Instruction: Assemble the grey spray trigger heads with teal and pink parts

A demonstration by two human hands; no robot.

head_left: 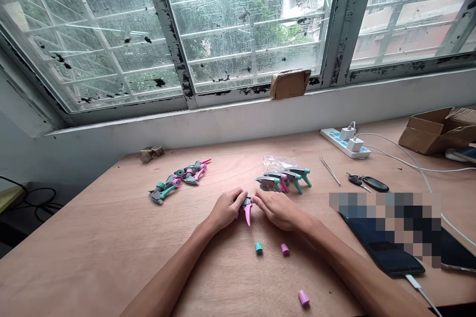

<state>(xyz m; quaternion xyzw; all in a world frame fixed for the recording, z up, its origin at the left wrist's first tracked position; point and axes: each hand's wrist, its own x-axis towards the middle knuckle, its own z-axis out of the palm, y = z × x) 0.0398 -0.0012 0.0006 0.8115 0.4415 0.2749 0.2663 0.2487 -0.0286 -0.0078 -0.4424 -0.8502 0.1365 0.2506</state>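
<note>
My left hand (228, 209) is closed around a grey trigger spray head with a pink trigger (248, 215). At its right end, my right hand (278, 208) is closed, fingertips pinching; whatever lies under those fingers is hidden. Nearer to me on the table lie a teal ribbed cap (259, 248), a pink ribbed cap (284, 249) and another pink cap (304, 298). Just beyond my right hand, several grey spray heads with teal and pink triggers (284, 180) lie in a row. Further left is a loose group of similar spray heads (180, 178), some with round collars.
A clear plastic bag (278, 162), tweezers (330, 171) and keys with a black fob (375, 184) lie toward the back. Rightward are a power strip (344, 143) with cables, an open cardboard box (427, 133) and a charging phone (383, 245). Windows rise behind the wooden table (111, 247).
</note>
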